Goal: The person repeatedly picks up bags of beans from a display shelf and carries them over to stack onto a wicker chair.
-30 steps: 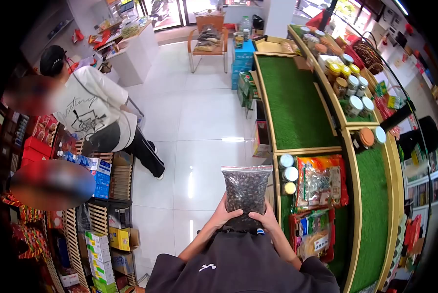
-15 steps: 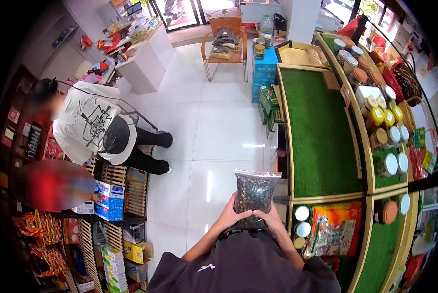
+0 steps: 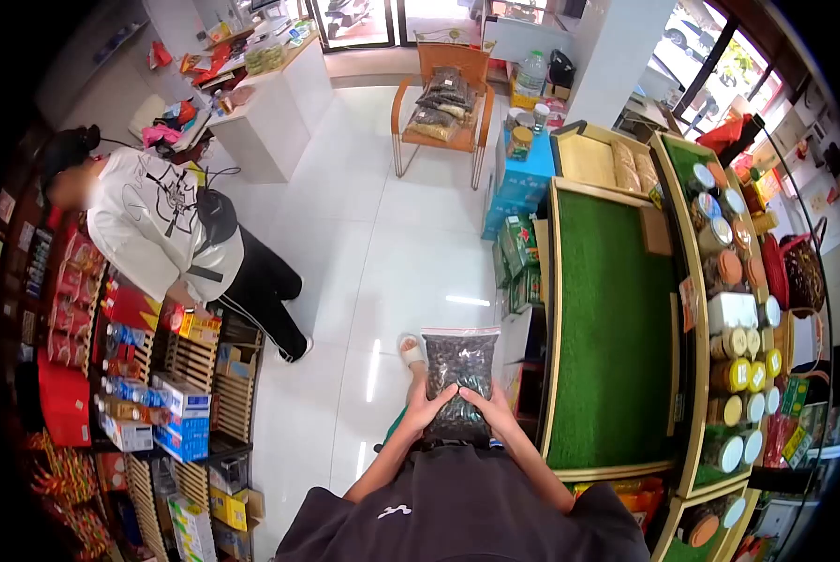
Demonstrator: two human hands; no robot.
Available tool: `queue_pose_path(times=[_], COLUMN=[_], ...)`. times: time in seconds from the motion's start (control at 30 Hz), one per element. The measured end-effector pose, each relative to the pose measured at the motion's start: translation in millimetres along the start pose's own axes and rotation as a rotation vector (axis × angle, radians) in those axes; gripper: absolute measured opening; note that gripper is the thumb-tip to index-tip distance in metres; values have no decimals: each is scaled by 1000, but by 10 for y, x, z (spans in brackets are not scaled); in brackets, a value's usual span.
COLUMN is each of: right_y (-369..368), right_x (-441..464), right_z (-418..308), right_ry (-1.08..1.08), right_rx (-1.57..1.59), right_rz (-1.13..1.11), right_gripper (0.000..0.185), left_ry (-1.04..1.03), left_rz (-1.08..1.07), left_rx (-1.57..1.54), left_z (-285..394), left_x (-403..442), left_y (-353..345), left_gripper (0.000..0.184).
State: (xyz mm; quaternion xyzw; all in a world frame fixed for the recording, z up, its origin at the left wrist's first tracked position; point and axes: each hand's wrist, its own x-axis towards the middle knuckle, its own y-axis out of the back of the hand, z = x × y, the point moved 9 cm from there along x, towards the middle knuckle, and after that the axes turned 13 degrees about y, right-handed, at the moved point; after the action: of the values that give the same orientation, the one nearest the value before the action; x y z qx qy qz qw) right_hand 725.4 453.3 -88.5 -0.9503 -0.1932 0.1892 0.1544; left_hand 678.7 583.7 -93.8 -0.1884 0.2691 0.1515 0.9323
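A clear zip bag [image 3: 461,361] packed with small dark pieces stands upright in front of my body. My left hand [image 3: 427,408] grips its left side with the thumb across the front. On the right side my right hand [image 3: 493,409] holds it the same way, and both thumbs nearly meet at the middle. The fingers behind the bag are hidden. What exactly the dark contents are I cannot tell.
To my right runs a wooden display stand lined with green turf [image 3: 612,328], with several jars [image 3: 738,375] beyond. A chair [image 3: 443,103] holding similar bags stands ahead, near blue boxes [image 3: 523,178]. A person [image 3: 181,220] leans over shelves [image 3: 186,412] at left.
I have moved forward along the stand, and the chair and boxes look nearer. My foot now shows below. The bag stays in both hands. The person at left has shifted and reaches to the shelf.
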Motion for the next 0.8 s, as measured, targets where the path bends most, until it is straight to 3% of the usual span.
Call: queue_pose_path(times=[0.23, 0.37, 0.53, 0.8], right_y=[-446, -627, -1026, -1117], right_x=[1202, 1982, 2710, 4249], right_z=[-343, -409, -629, -795], right_ry=[-98, -80, -56, -54], right_rx=[19, -22, 18, 48], right_rz=[74, 49, -13, -36], right_gripper=[56, 64, 60, 59], left_ry=[186, 96, 71, 176], left_rz=[-138, -140, -75, -16], left_rx=[-72, -44, -23, -31], left_z=[744, 1420, 1922, 2521], left_x=[1153, 1648, 2172, 3453], left_y=[274, 460, 731, 905], left_gripper=[63, 66, 61, 63])
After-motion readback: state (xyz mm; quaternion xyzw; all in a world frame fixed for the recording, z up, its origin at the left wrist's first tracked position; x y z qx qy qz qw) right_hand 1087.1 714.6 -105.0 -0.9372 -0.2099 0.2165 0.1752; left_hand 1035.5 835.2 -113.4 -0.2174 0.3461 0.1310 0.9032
